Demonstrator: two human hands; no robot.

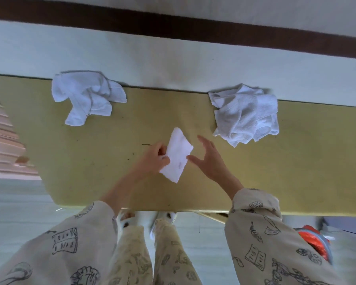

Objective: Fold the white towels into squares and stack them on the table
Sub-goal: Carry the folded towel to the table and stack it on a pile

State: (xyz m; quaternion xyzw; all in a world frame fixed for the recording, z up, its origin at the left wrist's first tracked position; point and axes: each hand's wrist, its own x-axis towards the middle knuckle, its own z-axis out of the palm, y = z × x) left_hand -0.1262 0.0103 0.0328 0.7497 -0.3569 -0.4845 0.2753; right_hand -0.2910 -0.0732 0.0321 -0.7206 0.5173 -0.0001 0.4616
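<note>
A small folded white towel (177,155) lies tilted near the middle of the yellow-green table (90,161). My left hand (152,161) pinches its left edge between thumb and fingers. Just to the towel's right, my right hand (209,161) hovers with fingers spread and holds nothing. One crumpled white towel (86,97) lies at the table's far left. A second crumpled white towel (247,114) lies at the far right by the back edge.
The table's far edge runs along a pale wall with a dark brown band (173,31). Pink slatted furniture (2,140) stands at the left. A red-orange object (314,243) sits on the floor at lower right. My legs and feet are below the near edge.
</note>
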